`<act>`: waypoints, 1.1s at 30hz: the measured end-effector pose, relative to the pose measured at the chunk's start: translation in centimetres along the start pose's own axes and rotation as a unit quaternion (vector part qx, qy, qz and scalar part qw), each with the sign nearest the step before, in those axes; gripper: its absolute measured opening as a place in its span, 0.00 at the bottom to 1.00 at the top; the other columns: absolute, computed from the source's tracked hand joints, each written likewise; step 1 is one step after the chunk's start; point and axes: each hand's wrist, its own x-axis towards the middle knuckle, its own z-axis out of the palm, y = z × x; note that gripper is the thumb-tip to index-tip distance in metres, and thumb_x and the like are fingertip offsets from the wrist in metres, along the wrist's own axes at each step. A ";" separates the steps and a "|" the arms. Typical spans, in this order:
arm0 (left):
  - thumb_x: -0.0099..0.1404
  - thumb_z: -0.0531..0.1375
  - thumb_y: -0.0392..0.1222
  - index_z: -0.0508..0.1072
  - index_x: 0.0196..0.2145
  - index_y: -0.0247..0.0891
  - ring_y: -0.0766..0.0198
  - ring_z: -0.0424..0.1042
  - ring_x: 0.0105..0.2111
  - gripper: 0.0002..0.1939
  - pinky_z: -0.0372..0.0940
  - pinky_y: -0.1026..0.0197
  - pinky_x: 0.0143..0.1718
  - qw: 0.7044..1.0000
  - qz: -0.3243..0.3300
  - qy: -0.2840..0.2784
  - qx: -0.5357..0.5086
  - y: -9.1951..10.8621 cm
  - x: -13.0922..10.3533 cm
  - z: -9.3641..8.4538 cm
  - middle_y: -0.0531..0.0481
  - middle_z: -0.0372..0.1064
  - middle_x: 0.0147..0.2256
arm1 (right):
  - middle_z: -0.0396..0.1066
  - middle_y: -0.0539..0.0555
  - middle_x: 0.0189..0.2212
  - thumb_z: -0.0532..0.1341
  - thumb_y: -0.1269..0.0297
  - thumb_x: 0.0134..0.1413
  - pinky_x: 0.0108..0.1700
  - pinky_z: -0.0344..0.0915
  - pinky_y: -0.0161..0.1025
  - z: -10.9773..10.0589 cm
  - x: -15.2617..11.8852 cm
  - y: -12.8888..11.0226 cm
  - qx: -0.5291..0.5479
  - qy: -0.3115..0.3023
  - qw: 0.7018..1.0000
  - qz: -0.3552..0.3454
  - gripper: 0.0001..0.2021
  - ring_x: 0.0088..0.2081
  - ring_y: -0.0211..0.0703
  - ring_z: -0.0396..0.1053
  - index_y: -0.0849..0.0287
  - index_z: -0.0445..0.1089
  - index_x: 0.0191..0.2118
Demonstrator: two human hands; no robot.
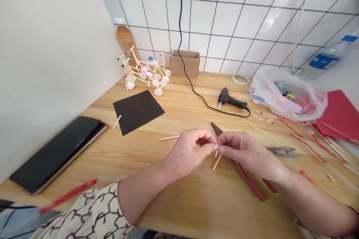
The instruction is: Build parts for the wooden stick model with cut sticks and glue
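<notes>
My left hand (186, 151) and my right hand (245, 153) meet above the table, thumbs and fingertips pinched together. Whatever lies between the fingertips is too small and covered to make out. Just below them a short pale wooden stick (217, 162) shows, apparently lying on the table. Under my right hand are red-handled pliers (249, 181), their dark jaws poking out beyond the fingers. Another stick (169, 137) lies beside my left hand. Metal snips (283, 152) rest to the right of my right wrist.
At the back left stand stick-built models with white wheels (147, 73) and a tea bottle (126, 39). Black card (138, 112) and a phone (58, 153) lie left. A glue gun (231, 99), tape roll (240, 79), plastic bag (288, 97) and red paper (340, 115) are right.
</notes>
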 end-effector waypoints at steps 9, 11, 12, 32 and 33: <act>0.60 0.54 0.38 0.63 0.25 0.35 0.70 0.59 0.25 0.07 0.56 0.68 0.25 0.998 -0.001 -0.058 0.010 0.5 -0.3 -0.4 0.54 0.60 0.25 | 0.67 0.50 0.26 0.60 0.58 0.50 0.30 0.59 0.34 0.2 0.1 0.1 0.022 0.003 1.000 -0.001 0.09 0.28 0.37 0.62 0.59 0.68 0.30; 0.61 0.52 0.40 0.63 0.26 0.35 0.70 0.59 0.26 0.07 0.56 0.68 0.26 0.998 0.000 -0.061 0.000 0.5 -0.3 -0.6 0.54 0.59 0.25 | 0.66 0.49 0.26 0.59 0.57 0.51 0.30 0.59 0.33 0.0 0.2 0.4 0.030 0.015 0.999 0.001 0.10 0.27 0.36 0.61 0.59 0.68 0.31; 0.61 0.52 0.40 0.62 0.27 0.36 0.70 0.59 0.26 0.07 0.56 0.67 0.27 0.998 0.003 -0.059 -0.004 0.5 -0.3 -0.6 0.54 0.59 0.25 | 0.65 0.48 0.25 0.59 0.57 0.50 0.30 0.58 0.33 -0.1 0.3 0.5 0.031 0.023 0.999 0.001 0.10 0.27 0.35 0.61 0.59 0.68 0.31; 0.54 0.57 0.35 0.73 0.25 0.37 0.66 0.64 0.25 0.05 0.55 0.64 0.26 0.927 -0.008 -0.060 0.370 0.0 1.0 -3.8 0.51 0.68 0.25 | 0.70 0.57 0.22 0.52 0.67 0.49 0.23 0.51 0.37 -6.8 1.5 2.5 -0.575 0.150 0.790 0.152 0.09 0.23 0.45 0.66 0.58 0.65 0.22; 0.53 0.58 0.35 0.74 0.25 0.38 0.65 0.65 0.26 0.05 0.55 0.64 0.27 0.921 -0.009 -0.068 0.383 0.0 1.0 -3.7 0.50 0.69 0.27 | 0.70 0.57 0.22 0.52 0.67 0.50 0.23 0.52 0.37 -6.8 1.6 2.5 -0.580 0.147 0.785 0.158 0.10 0.23 0.45 0.67 0.58 0.66 0.22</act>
